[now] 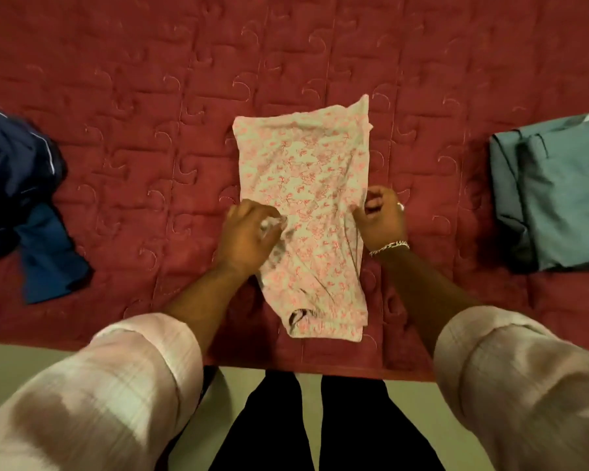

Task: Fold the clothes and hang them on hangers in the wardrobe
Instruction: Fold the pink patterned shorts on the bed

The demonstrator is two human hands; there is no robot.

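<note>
1. Pink-printed white cotton garment [303, 205] lies folded lengthwise in a long strip on the quilted maroon bedspread [150, 96], directly in front of me.
2. My left hand [249, 232] grips a bunched bit of the garment's left edge, fingers curled round the fabric.
3. My right hand [380, 215] pinches the right edge, fingers curled; silver bracelet [390, 247] on that wrist.
4. Crumpled navy blue garment [24, 198] lies well apart at left.
5. Folded grey-green garment [558, 192] lies well apart at right.
</note>
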